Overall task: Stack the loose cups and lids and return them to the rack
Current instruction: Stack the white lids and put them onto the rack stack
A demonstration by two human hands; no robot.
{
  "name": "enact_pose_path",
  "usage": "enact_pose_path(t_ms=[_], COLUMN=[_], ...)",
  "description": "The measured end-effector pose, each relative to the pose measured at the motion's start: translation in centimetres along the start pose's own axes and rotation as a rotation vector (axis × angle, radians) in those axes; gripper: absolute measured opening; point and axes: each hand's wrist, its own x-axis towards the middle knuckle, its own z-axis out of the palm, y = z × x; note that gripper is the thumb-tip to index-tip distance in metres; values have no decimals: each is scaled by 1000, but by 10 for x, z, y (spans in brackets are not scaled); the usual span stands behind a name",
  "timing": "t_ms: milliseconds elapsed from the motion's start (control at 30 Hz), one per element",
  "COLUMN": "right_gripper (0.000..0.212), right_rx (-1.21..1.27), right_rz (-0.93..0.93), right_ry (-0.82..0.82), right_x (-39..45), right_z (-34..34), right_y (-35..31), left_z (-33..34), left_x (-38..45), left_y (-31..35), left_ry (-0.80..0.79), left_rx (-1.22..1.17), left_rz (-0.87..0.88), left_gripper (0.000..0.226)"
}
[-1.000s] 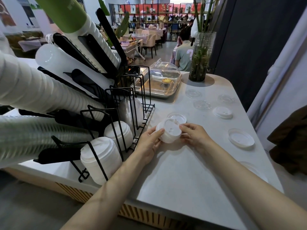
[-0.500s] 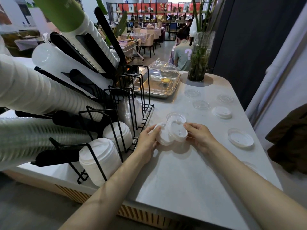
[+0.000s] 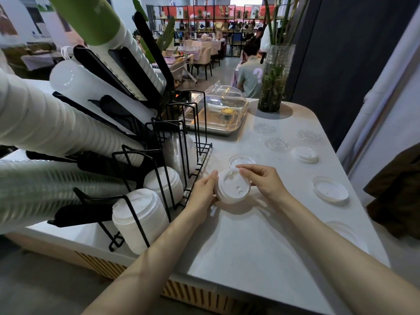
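Note:
A short stack of white lids [image 3: 233, 189] is held tilted just above the counter, top face toward me. My left hand [image 3: 203, 193] grips its left edge and my right hand [image 3: 266, 181] pinches its right and upper rim. Just behind it lies a clear lid [image 3: 242, 160]. Loose lids lie further right: a white lid [image 3: 305, 154], a translucent lid [image 3: 330, 189], and three clear flat lids [image 3: 276, 144]. The black wire rack [image 3: 159, 155] on the left holds white lid stacks [image 3: 145, 218] and long sleeves of cups.
A glass-domed tray [image 3: 221, 114] with a pastry sits behind the rack. A glass vase of stems [image 3: 275, 80] stands at the far corner. The counter edge [image 3: 227, 285] runs near me; another clear lid [image 3: 345, 233] lies by the right edge. A person sits beyond the counter.
The lids were two offset pieces between my hands; now they are pushed together into one stack, lifted slightly and turned face-up toward me. My right hand has moved onto its upper rim.

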Motion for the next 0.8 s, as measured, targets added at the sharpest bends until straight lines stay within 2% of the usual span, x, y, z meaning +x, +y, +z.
enact_pose_path(t_ms=[100,233,333,433,567,800], right_gripper=[20,21,21,21,18,13], right_rx=[-33,-67,-86,-93,-92,-91], right_rz=[-3,-16,-24,-20,13,58], right_ry=[32,39,31,36,35,29], right_x=[0,-1,-1,0,0,1], right_z=[1,4,5,6,6,2], right_y=[3,4,5,7,8,11], left_z=[1,-2,-4,-4,-3,-2], left_x=[-2,-5,-7,-6,-3,2], left_y=[2,1,1,1,-3,-5], left_ry=[-43,-132,-178,-162,-122,-89], left_rx=[19,102,64,27,14,-23], left_rz=[-2,92,109,80,58,14], left_gripper=[46,26,31,33,21,31])
